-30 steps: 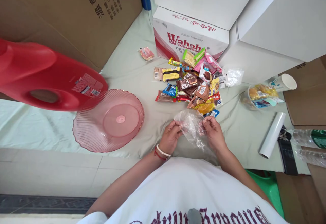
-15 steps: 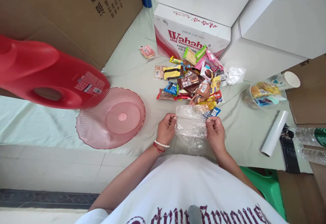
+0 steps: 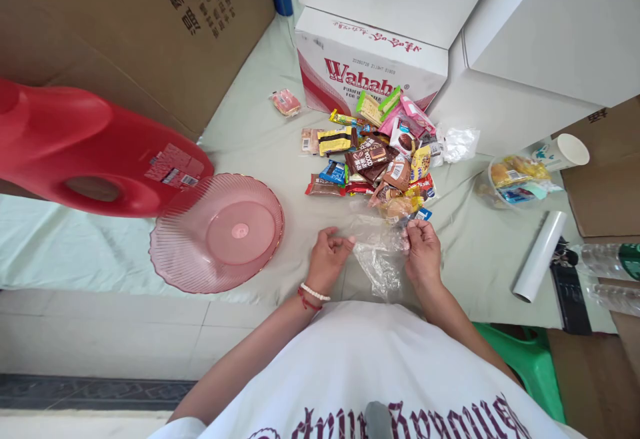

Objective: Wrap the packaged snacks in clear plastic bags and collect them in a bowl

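Observation:
A crumpled clear plastic bag (image 3: 383, 262) hangs from my right hand (image 3: 423, 252), whose thumb and fingers pinch its right edge. My left hand (image 3: 329, 259), with beads and a red cord at the wrist, has its thumb apart from its fingers at the bag's left side. The thumb tip is at the film; whether it touches cannot be made out. Just beyond the bag lies a heap of wrapped snacks (image 3: 373, 156) in brown, yellow, pink and blue packets. A pink ribbed plate (image 3: 200, 276) rests left of my left hand.
A red jug (image 3: 125, 152) leans over the plate's far edge. Behind the snacks stands a white-and-red carton (image 3: 370, 59). To the right are a clear tub of snacks (image 3: 515, 182), a paper cup (image 3: 567, 152), a white roll (image 3: 540, 256), a black device (image 3: 570, 299) and plastic bottles (image 3: 603, 262).
My left thumb and fingers have come apart and let go of the bag's left edge. The bag, stretched flat between both hands before, now sags from my right hand.

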The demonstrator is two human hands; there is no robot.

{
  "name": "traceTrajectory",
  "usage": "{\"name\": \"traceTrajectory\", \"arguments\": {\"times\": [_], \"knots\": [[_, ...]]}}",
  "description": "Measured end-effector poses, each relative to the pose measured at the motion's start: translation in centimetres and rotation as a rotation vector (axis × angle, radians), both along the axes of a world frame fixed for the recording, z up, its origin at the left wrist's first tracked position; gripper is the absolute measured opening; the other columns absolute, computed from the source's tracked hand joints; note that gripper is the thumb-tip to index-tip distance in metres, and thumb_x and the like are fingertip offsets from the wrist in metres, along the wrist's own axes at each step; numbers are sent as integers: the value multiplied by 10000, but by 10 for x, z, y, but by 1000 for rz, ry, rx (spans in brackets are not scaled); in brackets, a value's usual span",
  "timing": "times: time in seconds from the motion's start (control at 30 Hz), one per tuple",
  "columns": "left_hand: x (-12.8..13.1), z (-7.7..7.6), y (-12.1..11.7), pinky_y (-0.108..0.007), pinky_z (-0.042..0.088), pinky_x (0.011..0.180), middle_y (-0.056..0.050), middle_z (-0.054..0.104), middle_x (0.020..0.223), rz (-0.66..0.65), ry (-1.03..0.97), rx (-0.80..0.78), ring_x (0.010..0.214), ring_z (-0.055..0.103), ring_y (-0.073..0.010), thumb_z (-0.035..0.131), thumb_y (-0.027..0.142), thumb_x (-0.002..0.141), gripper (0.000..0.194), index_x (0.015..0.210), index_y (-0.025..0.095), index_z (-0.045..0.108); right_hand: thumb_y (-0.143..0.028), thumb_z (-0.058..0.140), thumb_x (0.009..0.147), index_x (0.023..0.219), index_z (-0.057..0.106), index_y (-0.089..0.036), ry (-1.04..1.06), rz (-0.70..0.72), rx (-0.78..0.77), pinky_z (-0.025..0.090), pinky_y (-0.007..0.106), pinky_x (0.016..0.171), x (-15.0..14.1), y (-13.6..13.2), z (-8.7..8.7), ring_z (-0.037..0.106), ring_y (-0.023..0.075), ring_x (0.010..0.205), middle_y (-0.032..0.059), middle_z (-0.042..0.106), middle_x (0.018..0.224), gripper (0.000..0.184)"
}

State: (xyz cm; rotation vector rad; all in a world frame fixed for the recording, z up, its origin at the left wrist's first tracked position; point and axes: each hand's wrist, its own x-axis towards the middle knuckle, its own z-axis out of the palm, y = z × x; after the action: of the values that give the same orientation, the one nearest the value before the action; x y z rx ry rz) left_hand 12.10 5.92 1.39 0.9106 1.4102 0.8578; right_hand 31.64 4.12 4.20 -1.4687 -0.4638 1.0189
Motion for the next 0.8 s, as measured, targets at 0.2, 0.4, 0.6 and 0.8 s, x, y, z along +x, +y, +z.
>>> {"name": "traceTrajectory", "arguments": {"times": [0.2,0.4,0.6,0.8], "knots": [[15,4,-18,-283,444,691,-18,649,786,-300,49,61,705,547,-140,775,463,721,310,751,178,658,-475,756,792,883,524,-244,-14,-45,32,245,226,422,0,10,11,345,78,489,-68,510,706,339],[2,17,-17,-246,450,558,27,632,770,-226,-398,-134,552,514,-92,701,584,788,427,810,214,490,-464,747,790,889,539,-245,-125,-40,47,289,230,432,21,13,6,379,87,483,-73,510,663,317],[-35,4,-35,-229,345,478,77,456,619,-324,24,-47,487,390,-96,645,561,827,369,869,211,533,-465,758,749,853,562,-230,-74,95,-59,280,212,403,25,-3,-13,422,79,455,-64,572,644,323],[-56,20,-60,-450,502,877,-131,619,1095,-85,684,620,959,584,-272,684,335,804,336,1104,190,639,-502,753,767,841,609,-215,-111,184,-88,253,213,390,16,-25,-14,395,58,444,-34,646,760,330]]}}
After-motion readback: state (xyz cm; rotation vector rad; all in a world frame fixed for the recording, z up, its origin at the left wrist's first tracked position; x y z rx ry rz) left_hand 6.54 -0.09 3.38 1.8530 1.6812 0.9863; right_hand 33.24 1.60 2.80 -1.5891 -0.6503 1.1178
